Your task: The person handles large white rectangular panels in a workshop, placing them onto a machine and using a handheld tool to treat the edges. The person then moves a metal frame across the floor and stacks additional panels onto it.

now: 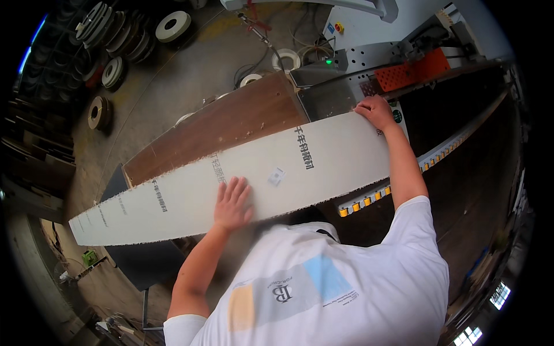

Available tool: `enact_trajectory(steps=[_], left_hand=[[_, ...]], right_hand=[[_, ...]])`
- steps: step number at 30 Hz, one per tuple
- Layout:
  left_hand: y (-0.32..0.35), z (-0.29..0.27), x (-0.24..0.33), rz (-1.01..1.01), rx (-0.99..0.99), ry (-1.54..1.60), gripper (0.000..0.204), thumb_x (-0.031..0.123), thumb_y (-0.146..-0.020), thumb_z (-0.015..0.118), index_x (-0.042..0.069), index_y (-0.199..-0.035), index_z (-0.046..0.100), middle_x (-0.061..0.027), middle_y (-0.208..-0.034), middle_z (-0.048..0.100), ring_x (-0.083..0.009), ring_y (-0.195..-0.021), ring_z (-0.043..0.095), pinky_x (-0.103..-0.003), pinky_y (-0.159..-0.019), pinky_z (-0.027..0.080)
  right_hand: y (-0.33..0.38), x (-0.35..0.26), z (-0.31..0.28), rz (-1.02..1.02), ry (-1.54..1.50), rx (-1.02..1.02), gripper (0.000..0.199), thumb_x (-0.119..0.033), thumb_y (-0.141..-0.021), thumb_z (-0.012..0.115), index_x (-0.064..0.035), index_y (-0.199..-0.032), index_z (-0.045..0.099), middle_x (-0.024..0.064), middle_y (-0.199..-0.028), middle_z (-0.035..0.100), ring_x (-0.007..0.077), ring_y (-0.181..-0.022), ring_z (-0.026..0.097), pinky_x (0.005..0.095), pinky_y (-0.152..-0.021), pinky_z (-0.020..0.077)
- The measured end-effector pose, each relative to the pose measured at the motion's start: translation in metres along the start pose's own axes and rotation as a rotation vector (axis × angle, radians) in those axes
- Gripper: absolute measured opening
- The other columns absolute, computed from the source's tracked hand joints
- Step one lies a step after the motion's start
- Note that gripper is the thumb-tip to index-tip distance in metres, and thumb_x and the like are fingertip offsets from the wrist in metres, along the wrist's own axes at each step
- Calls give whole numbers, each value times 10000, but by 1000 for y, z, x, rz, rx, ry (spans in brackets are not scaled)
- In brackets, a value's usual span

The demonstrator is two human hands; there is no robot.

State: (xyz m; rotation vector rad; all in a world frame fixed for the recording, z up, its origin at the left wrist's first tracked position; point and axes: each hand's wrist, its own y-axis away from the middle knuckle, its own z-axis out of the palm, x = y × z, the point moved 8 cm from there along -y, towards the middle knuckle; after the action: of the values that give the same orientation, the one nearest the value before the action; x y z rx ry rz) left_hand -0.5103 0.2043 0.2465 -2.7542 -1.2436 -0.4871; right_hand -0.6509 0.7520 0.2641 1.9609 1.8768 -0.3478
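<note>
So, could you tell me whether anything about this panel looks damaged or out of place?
The long white panel has a ragged, chipped near edge, clearest towards its right end above the yellow-marked rail. Chips lie on the brown board behind it. The left hand lies flat on the panel; the right hand holds its far corner.

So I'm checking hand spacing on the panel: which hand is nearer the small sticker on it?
Left. The left hand lies flat on the white panel just beside the sticker; the right hand presses the panel's far end.

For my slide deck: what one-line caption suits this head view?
Left hand flat on a long white panel, right hand at its far end, beside a grey machine.
</note>
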Motion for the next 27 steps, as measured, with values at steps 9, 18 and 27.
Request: enact_trajectory(steps=[9, 18, 27], left_hand=[[2, 0, -2, 14, 18, -4, 725, 376, -872, 722, 116, -1526, 551, -93, -1729, 375, -335, -1609, 316, -629, -1301, 208], [2, -1, 0, 13, -11, -1, 725, 386, -885, 693, 117, -1538, 526, -112, -1726, 375, -353, -1620, 287, -616, -1313, 168], [5, 1, 0, 31, 9, -4, 711, 393, -918, 673, 106, -1545, 501, -112, -1738, 345, -351, -1634, 246, -600, -1324, 131]], right_hand=[[24, 45, -35, 11, 298, 374, 244, -326, -1005, 672, -101, -937, 736, 89, -992, 708, 348, -976, 671, 490, -865, 523], [243, 170, -54, 968, -90, 767, 394, -419, -986, 761, -118, -1238, 734, 110, -1217, 739, 323, -1069, 719, 438, -917, 561], [329, 95, 99, 1008, -920, 1035, 749, -392, -948, 826, 85, -1440, 523, 242, -1388, 652, 291, -1236, 655, 409, -1057, 524]])
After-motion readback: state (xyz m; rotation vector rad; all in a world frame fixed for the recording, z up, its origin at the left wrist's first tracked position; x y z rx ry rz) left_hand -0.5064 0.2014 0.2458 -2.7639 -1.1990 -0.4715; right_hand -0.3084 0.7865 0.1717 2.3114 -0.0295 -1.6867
